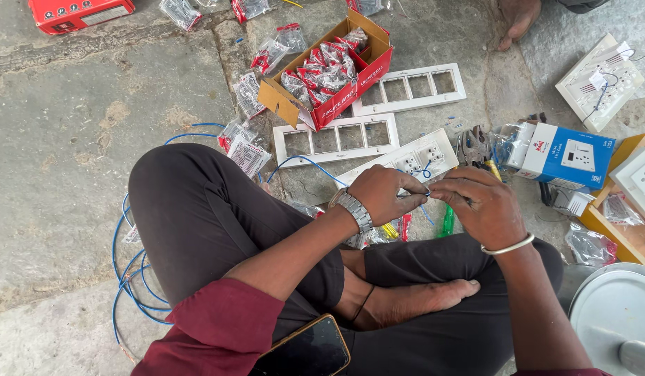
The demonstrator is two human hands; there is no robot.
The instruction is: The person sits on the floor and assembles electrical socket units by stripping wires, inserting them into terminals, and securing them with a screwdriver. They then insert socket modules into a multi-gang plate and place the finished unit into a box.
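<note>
I sit cross-legged on a stone floor. My left hand (384,193), with a metal watch on the wrist, pinches a thin blue wire (305,161) near its end. My right hand (480,205), with a silver bangle on the wrist, closes on the same wire end from the other side. Both hands meet just in front of a white switch panel (414,157) fitted with sockets. The blue wire loops away to the left and coils beside my left knee (131,278). What sits between my right fingers is hidden.
An open red cardboard box (336,69) holds several packeted parts. Two white empty frames (336,139) lie beyond the panel. A blue-and-white socket box (566,154), pliers (470,145), another wired plate (601,82), a phone (308,348) on my lap and another person's bare foot (517,19) are around.
</note>
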